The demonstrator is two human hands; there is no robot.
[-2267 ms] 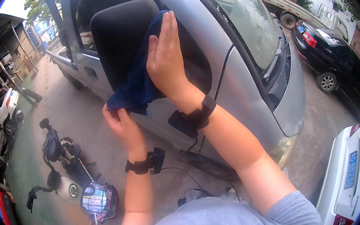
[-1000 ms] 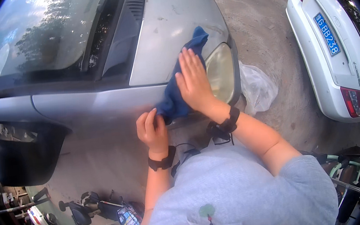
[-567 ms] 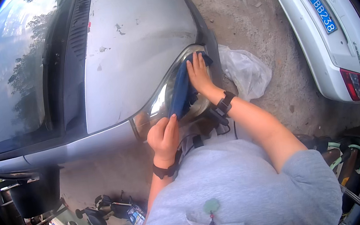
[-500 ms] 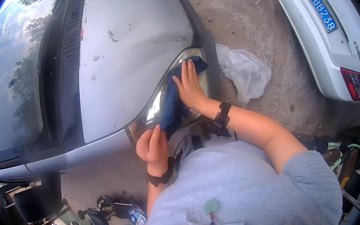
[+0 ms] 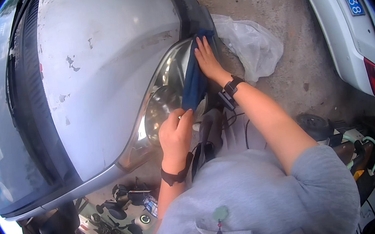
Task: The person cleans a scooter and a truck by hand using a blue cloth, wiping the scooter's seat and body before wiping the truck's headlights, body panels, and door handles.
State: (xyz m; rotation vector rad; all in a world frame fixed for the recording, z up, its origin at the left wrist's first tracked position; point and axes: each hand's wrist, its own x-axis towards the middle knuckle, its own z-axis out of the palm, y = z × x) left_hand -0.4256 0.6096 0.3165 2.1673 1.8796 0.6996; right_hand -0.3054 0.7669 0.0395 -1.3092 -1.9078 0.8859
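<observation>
A dark blue cloth [image 5: 194,85] lies stretched across the outer side of a silver car's headlight [image 5: 164,106]. At the cloth's near end, my left hand [image 5: 176,135] is closed, with the cloth's corner pinched between thumb and fingers. My right hand [image 5: 210,62] lies flat with fingers stretched on the cloth's far part, near the car's front edge. Much of the headlight's clear cover shows to the left of the cloth, with its round reflector inside. Part of the lamp stays hidden beneath the cloth and my right hand.
The silver hood [image 5: 108,75] with chipped paint spreads to the left. A crumpled clear plastic bag [image 5: 253,47] rests on the ground right of the bumper. A white car [image 5: 342,30] is parked at the far right. Parked scooters [image 5: 114,208] stand at the lower left.
Both hands and the cloth have shifted toward the headlight's outer, front side, uncovering more of the lens. The view has moved so the silver car sits further left.
</observation>
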